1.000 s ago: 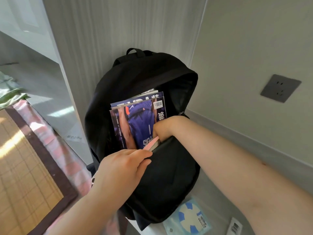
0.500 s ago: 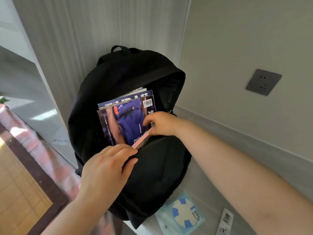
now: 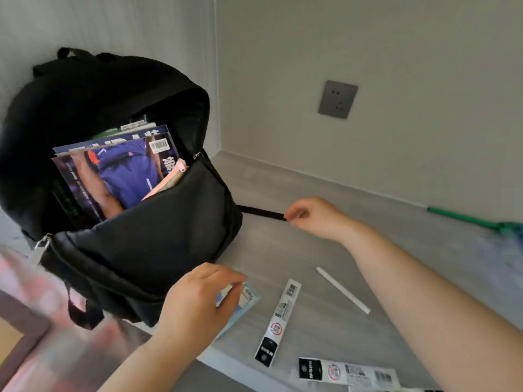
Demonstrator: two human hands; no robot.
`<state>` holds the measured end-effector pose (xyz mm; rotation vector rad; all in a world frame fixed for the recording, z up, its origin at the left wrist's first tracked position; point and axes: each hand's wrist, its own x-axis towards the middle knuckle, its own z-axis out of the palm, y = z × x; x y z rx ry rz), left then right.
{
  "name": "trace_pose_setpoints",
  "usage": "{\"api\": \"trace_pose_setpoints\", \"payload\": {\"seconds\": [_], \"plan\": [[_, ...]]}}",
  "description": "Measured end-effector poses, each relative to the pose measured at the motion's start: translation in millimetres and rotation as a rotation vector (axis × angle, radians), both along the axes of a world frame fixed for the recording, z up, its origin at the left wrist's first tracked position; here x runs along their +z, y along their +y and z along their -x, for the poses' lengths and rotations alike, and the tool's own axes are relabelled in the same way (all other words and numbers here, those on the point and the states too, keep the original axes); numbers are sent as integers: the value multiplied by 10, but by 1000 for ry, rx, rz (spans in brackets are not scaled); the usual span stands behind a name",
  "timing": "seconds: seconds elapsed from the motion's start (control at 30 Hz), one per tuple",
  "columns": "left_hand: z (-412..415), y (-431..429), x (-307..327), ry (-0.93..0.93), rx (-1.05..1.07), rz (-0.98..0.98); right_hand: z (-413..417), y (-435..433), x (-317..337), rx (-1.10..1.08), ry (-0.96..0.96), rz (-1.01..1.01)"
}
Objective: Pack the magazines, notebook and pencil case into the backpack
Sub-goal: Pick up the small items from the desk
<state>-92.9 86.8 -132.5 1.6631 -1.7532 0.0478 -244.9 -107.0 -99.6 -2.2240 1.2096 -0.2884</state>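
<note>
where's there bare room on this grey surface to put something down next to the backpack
Bare: the grey surface between the strap pinched by the right hand and the wall under the socket, into the corner beside the backpack. Crowded: the near edge, with the left hand over a blue packet, two refill packs and a white stick.

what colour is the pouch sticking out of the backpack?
Pale pink; the zipped fabric pencil case shows best in the head view.

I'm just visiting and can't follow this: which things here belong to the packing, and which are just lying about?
Packing: backpack, magazines, pink pencil case, right hand pinching the strap.
Lying about: blue packet, long barcoded pack, second barcoded pack, white stick, wall socket.
</note>
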Motion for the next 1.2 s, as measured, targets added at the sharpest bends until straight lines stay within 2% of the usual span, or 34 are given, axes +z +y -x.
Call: {"api": "trace_pose_setpoints", "payload": {"seconds": [0.17, 0.3, 0.37, 0.5, 0.63, 0.77, 0.9, 1.03, 1.2], "plan": [[392, -64, -479, 123, 193, -466, 1145, 348, -404, -209, 52, -97], [670, -119, -772, 111, 176, -716, 1767, 742, -707, -337, 122, -119], [818, -159, -893, 55, 163, -789, 1940, 954, -820, -332, 135, -94], [975, -211, -1008, -44, 244, -792, 2049, 1302, -1005, -118, 278, -34], [1038, -317, -979, -9, 250, -831, 2098, 1457, -1167, 10, 419, 28], [1100, -476, -977, 104, 248, -925, 2185, 1497, -1257, 7, 427, 118], [1129, -590, -973, -15, 240, -977, 2185, 1503, -1311, 24, 427, 145], [1124, -614, -976, 17, 240, -994, 2147, 1440, -1313, 50, 399, 191], [1158, -579, -966, -19, 253, -963, 1920, 1408, -1282, 213, 413, 253]]}}
